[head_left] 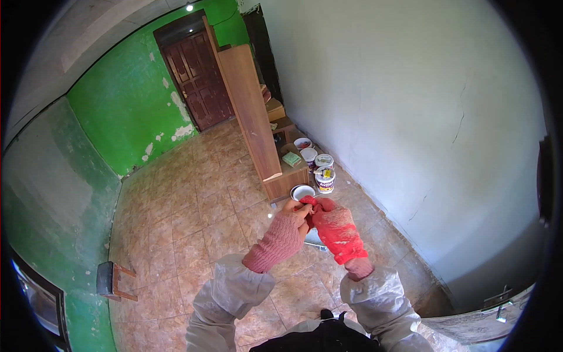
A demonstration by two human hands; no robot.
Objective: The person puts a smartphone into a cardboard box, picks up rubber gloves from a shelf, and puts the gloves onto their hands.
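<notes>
My left hand (298, 213) is bare-fingered below a pink knitted cuff (275, 240). Its fingers are closed on red cloth at the fingertip end of the red glove (340, 234), which is worn on my right hand (325, 212) and smeared with pale dust. The right fingers are bent in against the left ones; whether they hold anything is hidden. Both hands meet in front of my chest. Just beyond them a white bucket (303, 192) stands on the floor, and a pale object (315, 239) shows partly below the hands.
Paint buckets (325, 180) line the floor along the white wall (399, 105). Beside them stands a tall wooden cabinet (249, 105) with a green packet (291, 159) on its low shelf. A small stool (111, 280) is at the left wall. A brown door (196, 79) is at the back.
</notes>
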